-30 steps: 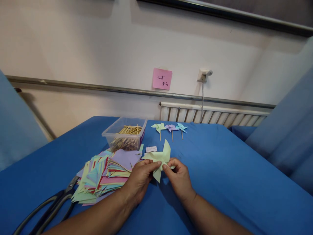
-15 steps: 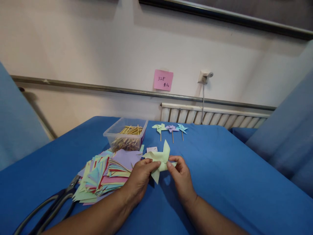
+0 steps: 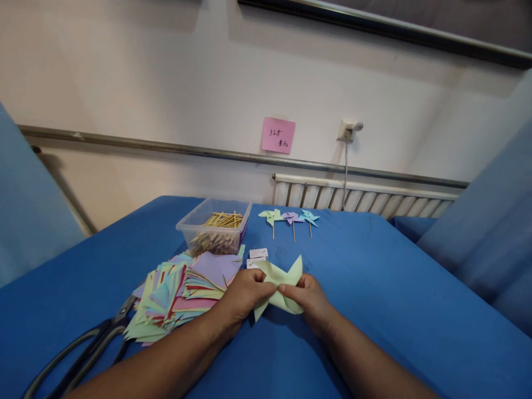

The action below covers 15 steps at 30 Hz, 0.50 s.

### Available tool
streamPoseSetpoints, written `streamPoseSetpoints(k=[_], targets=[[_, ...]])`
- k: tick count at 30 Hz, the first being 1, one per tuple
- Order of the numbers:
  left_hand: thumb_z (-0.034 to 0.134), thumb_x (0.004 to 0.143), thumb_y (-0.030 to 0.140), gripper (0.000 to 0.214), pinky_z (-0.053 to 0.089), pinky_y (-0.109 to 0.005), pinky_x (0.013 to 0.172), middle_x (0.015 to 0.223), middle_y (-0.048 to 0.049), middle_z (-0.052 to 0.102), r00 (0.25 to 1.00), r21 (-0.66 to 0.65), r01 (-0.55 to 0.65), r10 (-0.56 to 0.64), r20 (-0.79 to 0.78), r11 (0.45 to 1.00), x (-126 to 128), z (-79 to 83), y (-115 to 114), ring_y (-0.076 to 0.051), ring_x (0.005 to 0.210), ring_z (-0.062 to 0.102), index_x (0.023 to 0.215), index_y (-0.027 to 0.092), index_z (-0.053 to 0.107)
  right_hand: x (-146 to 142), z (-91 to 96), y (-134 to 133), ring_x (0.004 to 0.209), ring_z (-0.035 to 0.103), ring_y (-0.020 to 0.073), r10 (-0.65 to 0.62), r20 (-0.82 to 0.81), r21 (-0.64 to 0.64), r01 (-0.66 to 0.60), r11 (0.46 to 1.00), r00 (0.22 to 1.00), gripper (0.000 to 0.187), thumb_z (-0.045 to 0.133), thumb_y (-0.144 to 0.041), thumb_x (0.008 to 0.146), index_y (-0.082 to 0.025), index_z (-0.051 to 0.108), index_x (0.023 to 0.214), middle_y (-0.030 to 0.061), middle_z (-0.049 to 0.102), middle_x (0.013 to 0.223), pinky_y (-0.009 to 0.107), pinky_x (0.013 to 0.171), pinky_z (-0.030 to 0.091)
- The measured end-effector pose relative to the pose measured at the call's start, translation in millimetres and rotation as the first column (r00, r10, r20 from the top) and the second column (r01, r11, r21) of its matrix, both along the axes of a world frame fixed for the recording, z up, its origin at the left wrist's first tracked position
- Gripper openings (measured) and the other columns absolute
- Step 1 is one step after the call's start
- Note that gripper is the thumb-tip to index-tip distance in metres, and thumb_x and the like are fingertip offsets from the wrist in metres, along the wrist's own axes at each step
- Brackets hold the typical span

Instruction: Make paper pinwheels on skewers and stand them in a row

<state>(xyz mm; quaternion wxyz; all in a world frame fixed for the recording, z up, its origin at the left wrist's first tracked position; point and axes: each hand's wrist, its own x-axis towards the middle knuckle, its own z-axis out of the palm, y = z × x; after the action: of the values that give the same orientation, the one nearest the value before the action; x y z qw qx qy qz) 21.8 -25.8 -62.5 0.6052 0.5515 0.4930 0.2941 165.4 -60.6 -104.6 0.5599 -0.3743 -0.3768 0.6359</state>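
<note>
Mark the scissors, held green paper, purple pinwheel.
Scissors (image 3: 110, 327): head view, handles near the pivot.
Held green paper (image 3: 280, 298): head view, just below its middle.
Purple pinwheel (image 3: 291, 217): head view, middle of its vanes.

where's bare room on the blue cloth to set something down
Widest: the blue cloth right of the right hand and the three small pinwheels. Another: left of the plastic tub, paper pile and scissors. Crowded: left of the left hand, where tub, pile and scissors bunch together, and just beyond the green pinwheel both hands hold, where small boxes sit.
</note>
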Motion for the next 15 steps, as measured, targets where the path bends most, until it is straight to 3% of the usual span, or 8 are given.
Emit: streamPoseSetpoints(k=[4, 9, 15], targets=[[0.066, 0.056, 0.019, 0.009, 0.031, -0.021, 0.044, 0.050, 0.0004, 0.059, 1.000, 0.014, -0.010, 0.010, -0.008, 1.000, 0.4, -1.4, -0.8, -0.011, 0.043, 0.048, 0.060, 0.012, 0.061, -0.8, -0.6, 1.3, 0.057, 0.063, 0.0170, -0.040, 0.036, -0.012, 0.041, 0.999, 0.999, 0.037, 0.079, -0.033, 0.058, -0.009, 0.072, 0.085, 0.0078, 0.071, 0.069, 0.027, 0.059, 0.046], [0.072, 0.055, 0.032, 0.023, 0.037, -0.023, 0.048, 0.057, -0.0024, 0.064, 0.989, -0.034, -0.027, 0.032, 0.142, 0.999, 4.3, -1.7, -6.7, -0.015, 0.051, 0.056, 0.066, 0.012, 0.064, -6.0, 2.2, 2.1, 0.056, 0.062, 0.0161, -0.171, 0.037, -0.009, 0.171, 0.985, 0.985, 0.037, 0.079, -0.036, 0.058, -0.010, 0.072, 0.083, 0.0068, 0.072, 0.069, 0.027, 0.057, 0.046], [0.073, 0.053, 0.033, 0.025, 0.037, -0.024, 0.049, 0.058, -0.0030, 0.064, 0.982, -0.036, -0.075, 0.080, 0.170, 0.997, 6.4, -7.6, -7.3, -0.016, 0.052, 0.057, 0.065, 0.012, 0.064, -7.5, 0.0, 1.8, 0.058, 0.062, 0.0170, -0.160, 0.065, -0.012, 0.161, 0.987, 0.985, 0.038, 0.078, -0.036, 0.058, -0.011, 0.072, 0.086, 0.0066, 0.072, 0.072, 0.028, 0.059, 0.046]])
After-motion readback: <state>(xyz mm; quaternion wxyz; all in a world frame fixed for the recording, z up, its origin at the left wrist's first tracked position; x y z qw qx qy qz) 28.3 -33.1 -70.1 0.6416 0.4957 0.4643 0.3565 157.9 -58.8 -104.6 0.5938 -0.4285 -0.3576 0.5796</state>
